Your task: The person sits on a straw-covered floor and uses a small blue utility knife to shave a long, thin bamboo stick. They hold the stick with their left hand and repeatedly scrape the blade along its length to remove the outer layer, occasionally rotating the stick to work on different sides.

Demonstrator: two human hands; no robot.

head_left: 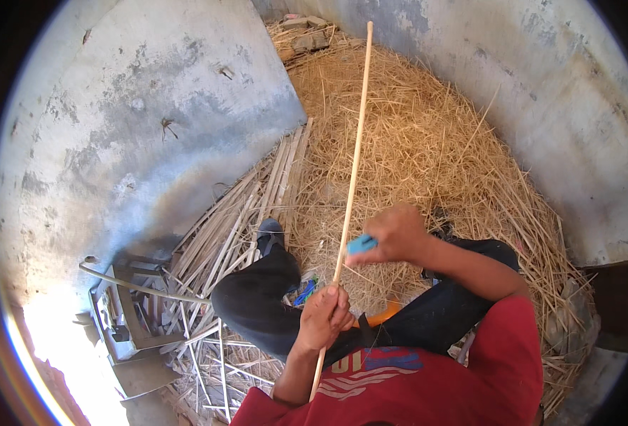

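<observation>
My left hand [326, 316] is closed around the lower part of a long, pale wooden stick [357, 149]. The stick slants up and away from me, its far end over the straw and its near end against my red shirt. Just above that grip, on the stick's right side, my right hand [399, 231] is closed on a small blue tool [361, 244]. The tool lies close to the stick; whether it touches cannot be made out, and its working edge is hidden. Below the hands, an orange curved object [380, 314] shows between my legs.
Straw and wood shavings [413, 128] cover the floor ahead and to the right. Long split strips [218, 213] lie in a pile at left. Beside them stands a wooden frame or box [133, 312]. Grey walls [158, 92] rise on both sides. A blue-green scrap [305, 292] lies by my knee.
</observation>
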